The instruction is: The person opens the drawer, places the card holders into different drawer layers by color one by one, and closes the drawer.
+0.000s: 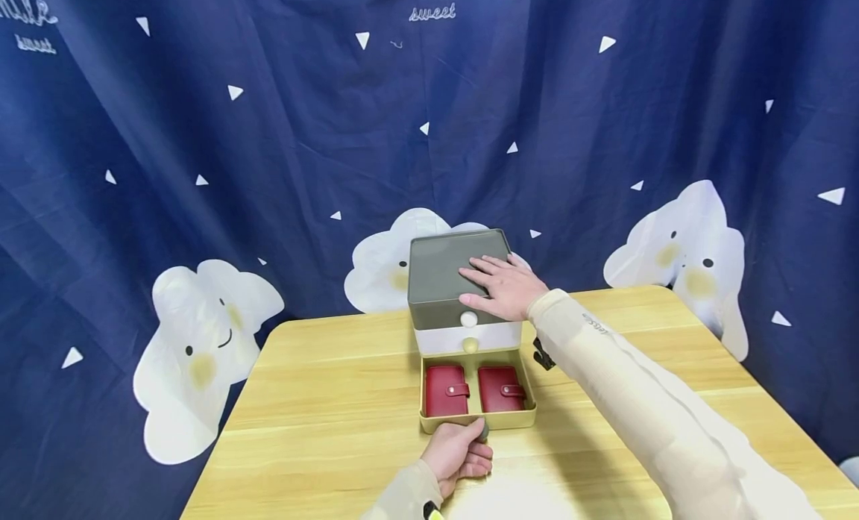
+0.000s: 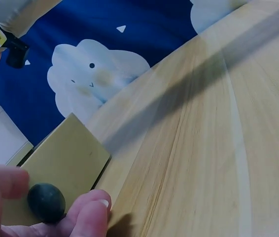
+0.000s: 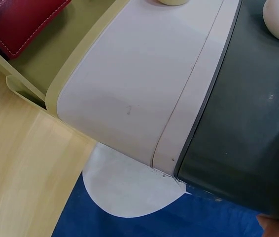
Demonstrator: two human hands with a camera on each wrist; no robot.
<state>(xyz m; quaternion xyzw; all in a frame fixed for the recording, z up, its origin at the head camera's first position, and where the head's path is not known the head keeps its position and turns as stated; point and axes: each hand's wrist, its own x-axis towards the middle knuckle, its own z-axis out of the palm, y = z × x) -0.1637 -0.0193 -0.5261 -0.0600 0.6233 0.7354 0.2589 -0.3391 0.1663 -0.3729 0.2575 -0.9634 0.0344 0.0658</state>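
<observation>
A small three-tier drawer box (image 1: 456, 268) with a dark grey top stands at the back of the table. Its yellow bottom drawer (image 1: 475, 421) is pulled out. Two red snap-strap wallets lie in it side by side, a left wallet (image 1: 443, 402) and a right wallet (image 1: 495, 401). My left hand (image 1: 459, 454) is at the drawer's front, thumb and fingers around its dark round knob (image 2: 46, 203). With fingers spread, my right hand (image 1: 505, 285) rests on the box's top. In the right wrist view, the white middle drawer (image 3: 129, 94) appears closed.
The wooden table (image 1: 322, 415) extends to both sides of the box. Behind it hangs a dark blue curtain (image 1: 302, 132) with white clouds and triangles. A black wrist device (image 1: 543, 354) shows under the right sleeve.
</observation>
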